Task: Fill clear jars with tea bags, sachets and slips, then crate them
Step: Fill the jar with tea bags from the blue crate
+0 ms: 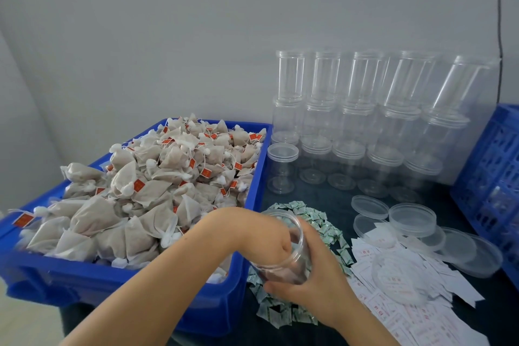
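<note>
bin (254,177): blue plastic, smooth, slight gloss | tea bags (157,177): matt off-white mesh cloth, red paper tags | jars (362,121): clear glossy plastic | lids (412,215): clear plastic, smooth | sachets (331,230): crinkled printed paper/film, can't tell which | slips (407,309): matt white paper | crate (488,166): blue plastic lattice

One head-worn wide-angle view looks forward and down from close above the desk (323,199), hands nearest at the bottom edge, blue bin (252,177) left, stacked jars (365,109) and wall beyond.
</note>
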